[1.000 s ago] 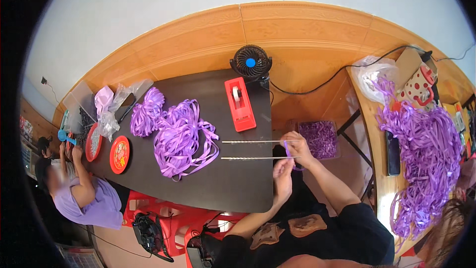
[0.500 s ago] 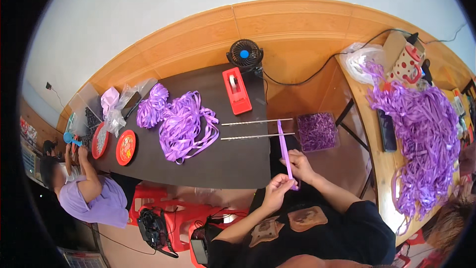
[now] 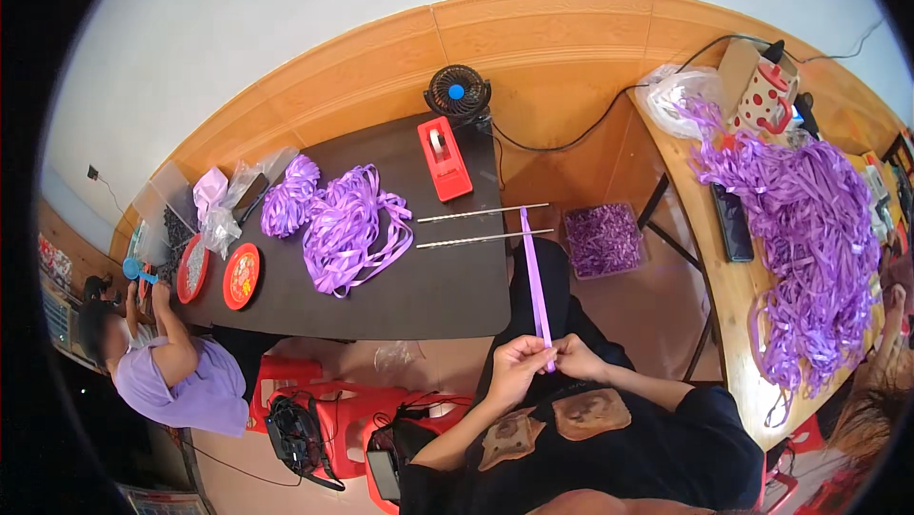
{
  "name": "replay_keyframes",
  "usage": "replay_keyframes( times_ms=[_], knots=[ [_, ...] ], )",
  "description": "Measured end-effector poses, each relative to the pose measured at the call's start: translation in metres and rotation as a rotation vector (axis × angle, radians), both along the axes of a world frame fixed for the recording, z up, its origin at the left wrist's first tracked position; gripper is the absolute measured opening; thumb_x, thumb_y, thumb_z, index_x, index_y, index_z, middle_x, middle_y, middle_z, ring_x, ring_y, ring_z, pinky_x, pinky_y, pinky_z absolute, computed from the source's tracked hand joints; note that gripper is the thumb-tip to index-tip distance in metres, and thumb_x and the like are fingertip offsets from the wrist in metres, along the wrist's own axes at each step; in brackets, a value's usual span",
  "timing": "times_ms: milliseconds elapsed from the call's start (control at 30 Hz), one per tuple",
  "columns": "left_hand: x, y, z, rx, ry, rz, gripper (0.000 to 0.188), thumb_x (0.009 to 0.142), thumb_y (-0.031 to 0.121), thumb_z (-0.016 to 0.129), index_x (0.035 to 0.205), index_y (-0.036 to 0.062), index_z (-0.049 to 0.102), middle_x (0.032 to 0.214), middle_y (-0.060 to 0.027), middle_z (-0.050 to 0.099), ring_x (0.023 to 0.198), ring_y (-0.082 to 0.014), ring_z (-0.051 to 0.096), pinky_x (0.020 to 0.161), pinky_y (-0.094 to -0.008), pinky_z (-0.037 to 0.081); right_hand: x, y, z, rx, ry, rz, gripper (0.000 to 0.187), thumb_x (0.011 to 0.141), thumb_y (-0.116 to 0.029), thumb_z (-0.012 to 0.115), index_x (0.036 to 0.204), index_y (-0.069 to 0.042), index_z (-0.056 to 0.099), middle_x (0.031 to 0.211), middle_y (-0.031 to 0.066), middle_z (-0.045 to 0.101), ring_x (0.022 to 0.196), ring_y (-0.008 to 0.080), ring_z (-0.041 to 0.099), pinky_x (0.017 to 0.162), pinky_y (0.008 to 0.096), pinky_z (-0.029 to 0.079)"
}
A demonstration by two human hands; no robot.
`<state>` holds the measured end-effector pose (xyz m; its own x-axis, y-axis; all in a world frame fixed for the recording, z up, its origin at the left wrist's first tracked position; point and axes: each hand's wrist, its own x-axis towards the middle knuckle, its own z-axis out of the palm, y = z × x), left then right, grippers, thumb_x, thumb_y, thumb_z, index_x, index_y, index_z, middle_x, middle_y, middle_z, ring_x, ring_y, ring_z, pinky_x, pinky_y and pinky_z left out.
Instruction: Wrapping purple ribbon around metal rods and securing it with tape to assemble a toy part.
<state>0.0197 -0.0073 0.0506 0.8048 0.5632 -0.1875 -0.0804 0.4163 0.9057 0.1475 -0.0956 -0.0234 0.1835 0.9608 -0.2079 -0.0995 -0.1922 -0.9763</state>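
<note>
A purple ribbon (image 3: 537, 291) runs taut from two thin metal rods (image 3: 483, 213) down towards my body. The rods jut out past the right edge of the dark table, and the ribbon's far end sits around or over their tips. My left hand (image 3: 519, 365) pinches the near end of the ribbon between thumb and fingers. Right beside it, my right hand (image 3: 579, 360) is closed on the same end, its fingertips partly hidden behind the ribbon. On the table, left of the rods, lies a loose heap of purple ribbon (image 3: 345, 239).
A red tape dispenser (image 3: 445, 161) and small fan (image 3: 457, 93) stand at the back. Below right is a bin of purple pieces (image 3: 603, 241). A wooden table (image 3: 728, 320) holds more ribbon, a phone and a dotted mug. Another person (image 3: 186, 377) sits left near red dishes.
My right hand has come back towards my body and met my left hand at the ribbon's near end. The ribbon now stretches longer and straighter from the rods.
</note>
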Motion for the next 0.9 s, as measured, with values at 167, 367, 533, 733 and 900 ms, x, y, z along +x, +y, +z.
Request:
replay_keyframes(
  times_ms=[167,367,533,733,900],
  knots=[
    [-0.005,0.004,-0.019,0.106,0.070,0.033,0.005,0.082,0.004,0.066,0.082,0.0022,0.061,0.071,-0.0007,0.060,0.060,-0.0053,0.053,0.053,-0.0185,0.042,-0.002,-0.008,0.038,-0.120,-0.145,0.178,0.015,0.084,-0.014,0.063,0.081,-0.001,0.069,0.063,-0.0012,0.061,0.058,0.0031,0.048,0.051,0.0226,0.039],
    [0.001,0.011,-0.047,0.237,0.107,0.110,0.011,0.078,0.004,0.070,0.080,0.0025,0.059,0.069,0.0010,0.058,0.062,-0.0051,0.053,0.057,-0.0199,0.045,-0.004,-0.012,0.036,-0.010,-0.023,0.181,0.018,0.082,-0.020,0.068,0.081,-0.002,0.070,0.059,-0.0042,0.056,0.057,0.0017,0.045,0.051,0.0237,0.038],
    [0.008,0.018,-0.032,0.202,0.147,0.096,0.011,0.079,0.006,0.071,0.085,0.0025,0.062,0.074,0.0015,0.059,0.065,-0.0051,0.053,0.059,-0.0208,0.045,0.002,-0.010,0.041,-0.100,-0.087,0.254,0.019,0.082,-0.022,0.069,0.080,-0.003,0.070,0.058,-0.0034,0.057,0.057,0.0016,0.044,0.053,0.0235,0.038],
    [0.010,0.026,-0.038,-0.019,0.117,0.047,0.009,0.080,0.006,0.069,0.088,0.0051,0.068,0.079,0.0006,0.064,0.064,-0.0047,0.053,0.058,-0.0197,0.041,0.000,-0.010,0.026,-0.056,-0.061,0.279,0.018,0.082,-0.021,0.067,0.080,-0.004,0.070,0.058,-0.0024,0.056,0.058,0.0018,0.043,0.054,0.0236,0.038],
    [0.008,0.027,-0.038,-0.095,0.045,0.028,0.009,0.081,0.006,0.068,0.090,0.0044,0.068,0.080,-0.0003,0.064,0.067,-0.0065,0.055,0.060,-0.0206,0.042,0.009,-0.008,0.022,-0.099,-0.097,0.324,0.015,0.084,-0.016,0.065,0.089,-0.002,0.069,0.071,0.0001,0.065,0.068,0.0022,0.051,0.064,0.0228,0.044]
  ],
)
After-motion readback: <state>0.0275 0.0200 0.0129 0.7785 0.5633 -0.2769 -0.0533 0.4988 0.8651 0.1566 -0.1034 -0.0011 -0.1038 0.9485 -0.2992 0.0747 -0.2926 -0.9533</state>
